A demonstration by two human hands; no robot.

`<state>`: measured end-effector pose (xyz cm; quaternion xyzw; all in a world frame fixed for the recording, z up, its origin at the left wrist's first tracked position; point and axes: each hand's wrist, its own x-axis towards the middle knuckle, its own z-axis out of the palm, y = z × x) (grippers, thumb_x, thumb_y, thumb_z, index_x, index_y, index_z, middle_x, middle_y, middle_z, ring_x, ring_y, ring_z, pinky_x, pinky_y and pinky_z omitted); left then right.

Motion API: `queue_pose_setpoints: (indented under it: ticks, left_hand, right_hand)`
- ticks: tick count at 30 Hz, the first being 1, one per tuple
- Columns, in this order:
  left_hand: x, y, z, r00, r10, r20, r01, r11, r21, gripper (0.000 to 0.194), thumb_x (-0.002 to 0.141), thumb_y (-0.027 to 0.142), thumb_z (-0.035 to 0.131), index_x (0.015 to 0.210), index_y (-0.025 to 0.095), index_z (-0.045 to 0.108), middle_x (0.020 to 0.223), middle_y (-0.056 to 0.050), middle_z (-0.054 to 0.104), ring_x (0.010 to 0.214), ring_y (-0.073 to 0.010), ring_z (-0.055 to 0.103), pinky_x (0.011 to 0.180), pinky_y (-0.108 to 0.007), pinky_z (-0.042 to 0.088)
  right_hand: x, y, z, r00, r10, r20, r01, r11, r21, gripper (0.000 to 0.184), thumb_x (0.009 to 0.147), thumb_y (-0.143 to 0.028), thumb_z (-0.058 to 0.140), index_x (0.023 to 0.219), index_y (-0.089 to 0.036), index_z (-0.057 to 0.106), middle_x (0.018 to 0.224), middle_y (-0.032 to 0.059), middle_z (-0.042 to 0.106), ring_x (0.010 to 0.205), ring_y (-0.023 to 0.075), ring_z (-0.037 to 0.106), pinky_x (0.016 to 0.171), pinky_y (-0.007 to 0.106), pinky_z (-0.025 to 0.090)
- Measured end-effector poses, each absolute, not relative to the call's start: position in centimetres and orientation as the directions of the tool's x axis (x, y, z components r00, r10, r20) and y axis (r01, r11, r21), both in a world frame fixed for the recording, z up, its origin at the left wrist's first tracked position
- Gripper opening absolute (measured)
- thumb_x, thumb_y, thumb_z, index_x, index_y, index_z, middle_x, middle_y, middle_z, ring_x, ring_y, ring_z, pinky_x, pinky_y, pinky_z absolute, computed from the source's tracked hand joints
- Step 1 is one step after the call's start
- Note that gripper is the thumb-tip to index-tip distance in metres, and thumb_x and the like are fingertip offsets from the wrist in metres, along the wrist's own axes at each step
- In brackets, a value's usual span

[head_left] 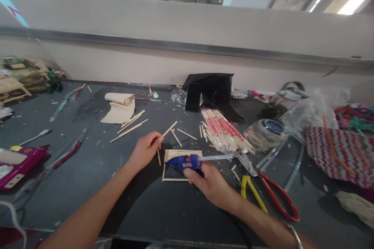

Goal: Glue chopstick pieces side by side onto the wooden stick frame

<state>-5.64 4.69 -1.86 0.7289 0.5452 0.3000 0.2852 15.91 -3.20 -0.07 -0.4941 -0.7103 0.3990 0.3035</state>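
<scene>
My right hand [207, 181] is wrapped round a blue hot glue gun [184, 161], with a clear glue stick [216, 157] poking out of its back end. Its nozzle points left, over the left side of a small frame of wooden sticks [178, 180] lying on the table. Sticks laid side by side fill the far part of that frame; the gun hides some of it. To the left of the frame, my left hand [148, 147] pinches a thin wooden stick [170, 128] between thumb and fingers. Loose sticks [187, 134] lie just beyond.
Packaged chopsticks [224, 130], yellow-handled pliers [253, 192] and red-handled pliers [280, 194] lie to the right, near a clear jar [265, 134]. A cloth roll [119, 105] and a black box-like object [209, 89] stand farther back. A purple power strip [22, 167] is at left.
</scene>
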Motion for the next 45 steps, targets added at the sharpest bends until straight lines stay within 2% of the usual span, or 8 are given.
queue_pose_setpoints:
  ticks: [12, 22, 34, 42, 45]
  left_hand:
    - [-5.8, 4.9, -2.2, 0.226, 0.966, 0.123, 0.622, -0.24, 0.745, 0.026, 0.088, 0.037, 0.041, 0.08, 0.019, 0.058, 0.064, 0.003, 0.059, 0.06, -0.0127, 0.054, 0.059, -0.023, 0.04]
    - [-5.7, 4.8, -2.2, 0.223, 0.967, 0.123, 0.618, -0.238, 0.749, 0.025, 0.088, 0.036, 0.041, 0.075, 0.02, 0.056, 0.062, 0.003, 0.057, 0.06, -0.0127, 0.053, 0.06, -0.023, 0.038]
    - [-5.8, 5.0, -2.7, 0.226, 0.968, 0.113, 0.615, -0.232, 0.753, 0.025, 0.088, 0.037, 0.041, 0.079, 0.02, 0.057, 0.063, 0.003, 0.058, 0.061, -0.0128, 0.054, 0.061, -0.023, 0.039]
    - [-5.9, 5.1, -2.7, 0.213, 0.969, 0.123, 0.621, -0.232, 0.749, 0.025, 0.087, 0.036, 0.042, 0.077, 0.02, 0.057, 0.062, 0.004, 0.057, 0.059, -0.0119, 0.053, 0.059, -0.022, 0.038]
    - [-5.9, 5.1, -2.5, 0.214, 0.97, 0.114, 0.618, -0.225, 0.754, 0.026, 0.087, 0.037, 0.041, 0.079, 0.019, 0.059, 0.061, 0.004, 0.056, 0.058, -0.0118, 0.053, 0.059, -0.023, 0.039]
  right_hand:
    - [15.9, -3.2, -0.1, -0.337, 0.94, 0.046, 0.468, 0.21, -0.859, 0.031, 0.089, -0.036, 0.046, 0.063, -0.02, 0.05, 0.06, -0.0008, 0.053, 0.06, 0.0138, 0.052, 0.063, 0.023, 0.042]
    - [15.9, -3.2, -0.5, -0.335, 0.941, 0.043, 0.471, 0.207, -0.858, 0.029, 0.09, -0.037, 0.045, 0.069, -0.019, 0.054, 0.062, -0.0005, 0.054, 0.06, 0.0134, 0.052, 0.062, 0.023, 0.041]
    - [16.1, -3.3, -0.3, -0.341, 0.939, 0.048, 0.46, 0.211, -0.862, 0.03, 0.09, -0.037, 0.045, 0.071, -0.017, 0.058, 0.064, 0.0006, 0.055, 0.063, 0.0137, 0.052, 0.063, 0.023, 0.041]
    - [17.7, -3.8, 0.0, -0.301, 0.952, -0.046, 0.345, 0.064, -0.936, 0.043, 0.091, -0.05, 0.043, 0.08, -0.013, 0.063, 0.072, 0.0043, 0.062, 0.052, 0.0086, 0.046, 0.049, 0.021, 0.036]
    - [19.1, -4.4, 0.8, -0.246, 0.967, -0.07, 0.306, 0.008, -0.952, 0.043, 0.09, -0.052, 0.045, 0.085, -0.013, 0.062, 0.074, 0.0053, 0.063, 0.051, 0.0084, 0.045, 0.047, 0.021, 0.035]
